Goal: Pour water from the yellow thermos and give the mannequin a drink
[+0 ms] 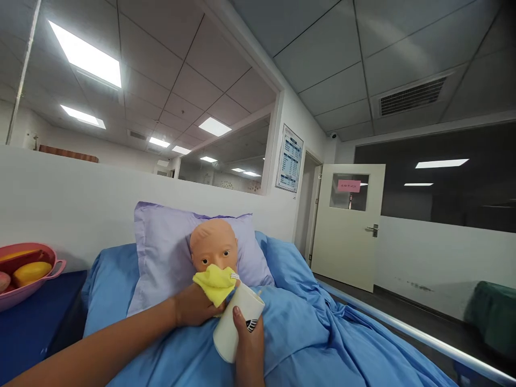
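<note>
A mannequin (213,242) lies with its head on a lilac pillow (161,242), its mouth and chin covered by a yellow cloth (217,283). My left hand (197,306) is closed on that cloth and holds it against the lower face. In my right hand (249,336) is a white mug (234,328), tilted, with its rim toward the upper right and a dark printed mark on its side. My thumb lies across the mug's wall. The mug is close beside the cloth, below the mannequin's chin; its inside cannot be seen.
Blue bedding (298,322) spreads around the mannequin. A metal bed rail (403,330) runs along the right. At the left, a pink basket (30,290) with fruit stands on a dark blue surface (44,322). A door (346,236) stands ajar beyond the bed.
</note>
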`<action>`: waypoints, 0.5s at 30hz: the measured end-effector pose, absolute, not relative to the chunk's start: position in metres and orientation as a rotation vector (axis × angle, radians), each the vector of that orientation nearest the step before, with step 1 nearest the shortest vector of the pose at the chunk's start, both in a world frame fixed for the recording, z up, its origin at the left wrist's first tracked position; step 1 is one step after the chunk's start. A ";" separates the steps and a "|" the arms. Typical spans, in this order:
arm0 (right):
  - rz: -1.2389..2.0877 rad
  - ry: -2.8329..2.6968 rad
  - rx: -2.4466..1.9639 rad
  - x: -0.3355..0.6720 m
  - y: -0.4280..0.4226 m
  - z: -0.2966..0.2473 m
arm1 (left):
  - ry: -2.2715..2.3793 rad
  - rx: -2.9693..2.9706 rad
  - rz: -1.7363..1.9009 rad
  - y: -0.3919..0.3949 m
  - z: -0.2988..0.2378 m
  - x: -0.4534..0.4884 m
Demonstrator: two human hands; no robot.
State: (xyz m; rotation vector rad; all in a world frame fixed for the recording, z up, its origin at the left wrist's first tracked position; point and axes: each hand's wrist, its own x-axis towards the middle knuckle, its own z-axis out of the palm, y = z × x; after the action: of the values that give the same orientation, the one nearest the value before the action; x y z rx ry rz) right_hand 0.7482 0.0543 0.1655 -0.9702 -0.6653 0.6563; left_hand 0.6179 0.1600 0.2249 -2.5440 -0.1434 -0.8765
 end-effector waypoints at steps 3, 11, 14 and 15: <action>0.674 -0.686 -0.932 0.748 0.056 0.164 | -0.042 -2.484 -0.856 0.156 0.233 0.606; 0.577 -0.624 -0.888 0.738 0.057 0.167 | 0.126 -2.204 -1.583 0.109 0.293 0.623; 0.573 -0.592 -0.873 0.739 0.059 0.167 | 0.139 -2.136 -1.524 0.110 0.294 0.646; 0.554 -0.579 -0.880 0.741 0.060 0.167 | 0.127 -2.117 -1.467 0.116 0.289 0.653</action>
State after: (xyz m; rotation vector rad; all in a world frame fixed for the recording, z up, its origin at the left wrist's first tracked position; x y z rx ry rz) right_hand 0.7407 0.0602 0.1669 -0.8796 -0.5792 0.5535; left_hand 0.6527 0.1163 0.2894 -2.1167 0.1266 -1.4665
